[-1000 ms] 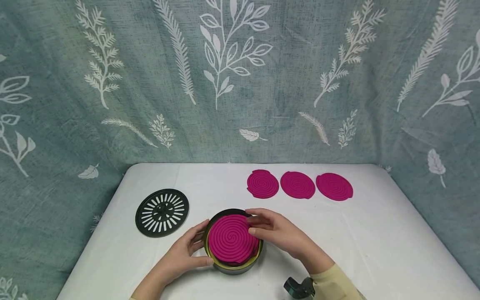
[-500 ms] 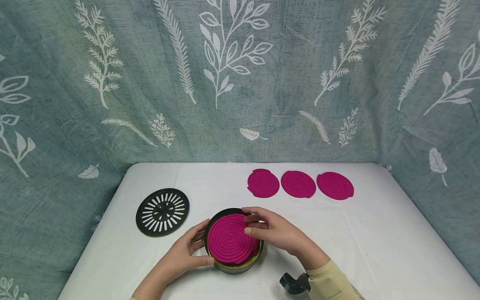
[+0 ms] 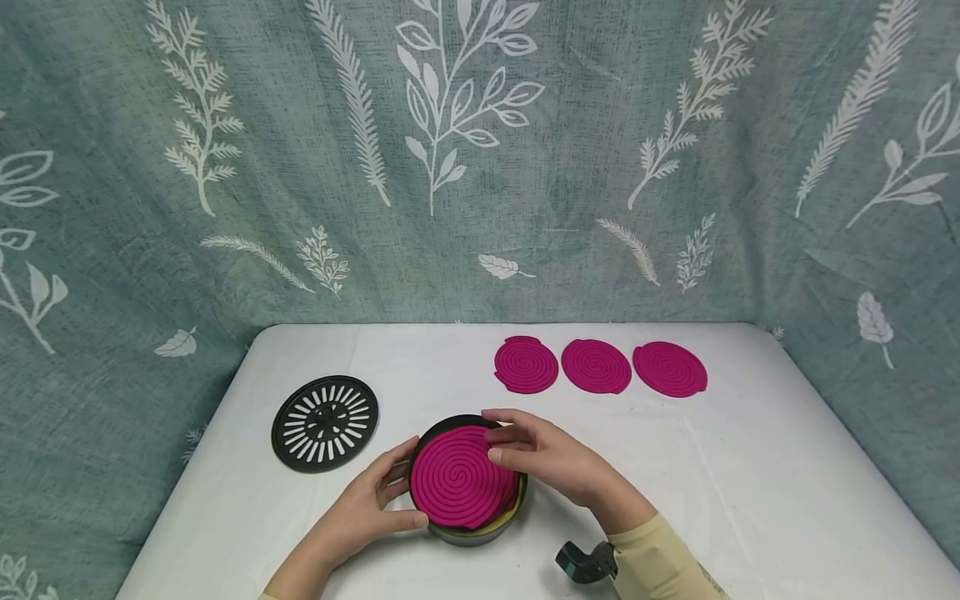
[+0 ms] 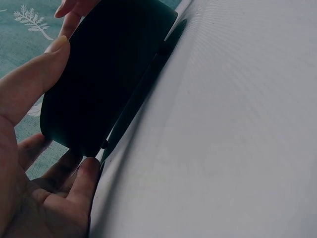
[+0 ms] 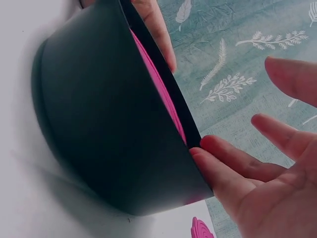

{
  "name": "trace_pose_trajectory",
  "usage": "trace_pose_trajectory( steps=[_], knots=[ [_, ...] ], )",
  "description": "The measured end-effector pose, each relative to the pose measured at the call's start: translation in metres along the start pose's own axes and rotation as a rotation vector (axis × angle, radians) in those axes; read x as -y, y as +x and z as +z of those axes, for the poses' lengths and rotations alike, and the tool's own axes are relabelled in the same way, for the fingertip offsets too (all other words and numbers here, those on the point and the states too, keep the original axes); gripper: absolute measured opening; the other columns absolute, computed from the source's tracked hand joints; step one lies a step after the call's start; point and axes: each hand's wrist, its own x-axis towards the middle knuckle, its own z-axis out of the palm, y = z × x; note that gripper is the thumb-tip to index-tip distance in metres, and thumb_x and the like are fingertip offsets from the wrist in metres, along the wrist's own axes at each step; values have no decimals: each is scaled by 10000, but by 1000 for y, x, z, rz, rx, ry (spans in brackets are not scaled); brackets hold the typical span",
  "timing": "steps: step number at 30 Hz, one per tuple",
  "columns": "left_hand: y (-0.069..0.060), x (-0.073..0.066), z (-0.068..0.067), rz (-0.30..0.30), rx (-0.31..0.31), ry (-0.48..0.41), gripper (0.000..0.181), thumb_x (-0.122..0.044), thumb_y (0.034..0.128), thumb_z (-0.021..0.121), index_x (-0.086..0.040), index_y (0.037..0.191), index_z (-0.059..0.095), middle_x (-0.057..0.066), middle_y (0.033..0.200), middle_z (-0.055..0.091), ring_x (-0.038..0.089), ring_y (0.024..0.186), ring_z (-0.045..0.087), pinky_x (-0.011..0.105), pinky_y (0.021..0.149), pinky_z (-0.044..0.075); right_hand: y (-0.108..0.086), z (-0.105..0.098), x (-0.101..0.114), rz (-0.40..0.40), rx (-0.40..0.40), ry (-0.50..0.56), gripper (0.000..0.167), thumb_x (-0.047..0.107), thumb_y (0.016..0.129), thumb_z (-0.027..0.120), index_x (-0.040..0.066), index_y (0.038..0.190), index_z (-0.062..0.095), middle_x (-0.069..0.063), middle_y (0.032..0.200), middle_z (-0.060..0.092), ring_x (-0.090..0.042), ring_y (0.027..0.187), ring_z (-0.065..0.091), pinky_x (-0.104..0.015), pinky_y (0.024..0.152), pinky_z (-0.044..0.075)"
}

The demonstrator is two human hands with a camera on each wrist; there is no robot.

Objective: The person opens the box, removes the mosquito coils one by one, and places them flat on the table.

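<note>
A dark round container [image 3: 467, 540] with a yellow inner edge stands on the table. In its mouth lies a pink spiral coaster [image 3: 457, 479], off centre to the left; whatever is beneath is hidden. My left hand [image 3: 367, 508] holds the container's left side, its thumb on the near wall and its fingers round the far part. At the right rim, my right hand [image 3: 547, 458] touches the edge with a couple of fingertips. In the right wrist view the thumb and another finger of that hand stand apart from the container [image 5: 114, 119], and a pink edge shows inside it.
Three flat pink spiral coasters, the left one [image 3: 527, 365], middle one [image 3: 596, 367] and right one [image 3: 670, 369], lie in a row at the back. A black slotted disc [image 3: 325, 424] lies at left on the white table [image 3: 750, 483]. A leaf-patterned curtain [image 3: 480, 167] hangs behind.
The pink coaster in the container has slid a little to the left. The right hand has shifted slightly left along with it. The left hand and the container have hardly moved.
</note>
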Motion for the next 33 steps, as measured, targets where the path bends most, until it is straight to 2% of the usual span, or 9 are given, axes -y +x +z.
trace_pose_trajectory(
  steps=[8,14,21,29,33],
  knots=[
    [-1,0,0,4,-3,0,1037,-283,623,952,-305,1497,393,8,1488,428,193,1355,432,191,1069,422,0,-1,-2,-15,-58,27,599,231,961,663,174,1499,406,-185,1379,509,-308,1255,520,-388,1030,505],
    [-1,0,0,2,0,-2,1036,-282,630,950,-299,1502,391,1,1493,422,194,1354,433,191,1068,423,3,1,-4,-8,-82,107,612,227,958,671,153,1501,398,-204,1370,493,-329,1232,531,-428,985,548],
    [-1,-1,0,2,7,-5,1043,-272,631,950,-285,1509,387,27,1484,431,204,1358,429,189,1069,420,4,3,-8,-10,-114,150,598,226,944,690,133,1475,432,-202,1359,497,-325,1215,547,-399,978,553],
    [0,-1,1,20,6,-6,1036,-250,635,948,-295,1505,386,8,1484,430,188,1349,438,210,1075,425,5,3,-11,3,-94,136,602,176,940,687,123,1479,424,-189,1332,540,-279,1131,602,-329,930,558],
    [0,-1,1,31,5,-7,1033,-244,638,948,-296,1504,387,4,1482,432,187,1345,442,223,1078,428,6,3,-13,5,-79,159,611,164,939,686,115,1483,413,-197,1324,539,-282,1092,619,-336,901,574]
  ],
)
